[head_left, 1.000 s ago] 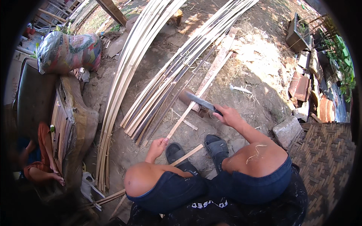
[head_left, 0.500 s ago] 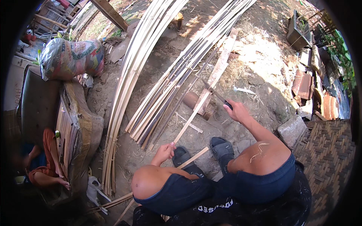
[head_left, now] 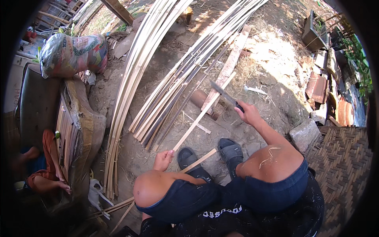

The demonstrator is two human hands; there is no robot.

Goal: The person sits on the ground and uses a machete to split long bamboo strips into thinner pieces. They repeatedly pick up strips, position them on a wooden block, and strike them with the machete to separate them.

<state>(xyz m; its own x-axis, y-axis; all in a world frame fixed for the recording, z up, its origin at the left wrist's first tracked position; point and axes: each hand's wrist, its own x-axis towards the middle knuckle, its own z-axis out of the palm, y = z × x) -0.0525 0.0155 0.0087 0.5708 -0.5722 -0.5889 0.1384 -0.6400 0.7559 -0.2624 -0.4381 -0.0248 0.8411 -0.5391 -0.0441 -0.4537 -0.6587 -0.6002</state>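
Leftward, a curved bundle of long, pale wooden strips (head_left: 128, 89) edges the brown ground (head_left: 276, 112). Next, the left hand (head_left: 162, 160) has its fingers pinched on a slim, straight, pale wooden strip (head_left: 194, 125), slanting across a long brown board (head_left: 233, 57). A grey-bladed, black-handled knife (head_left: 226, 95) overlaps the strip, contact hard to judge; the right hand (head_left: 250, 114) wraps its fingers round the handle, with ground between it and a rough grey stone (head_left: 304, 136).

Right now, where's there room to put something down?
Nearly bare ground lies between the right hand and the gray stone. Left of the knife it's crowded: long strips lie bunched, and the left hand holds another.
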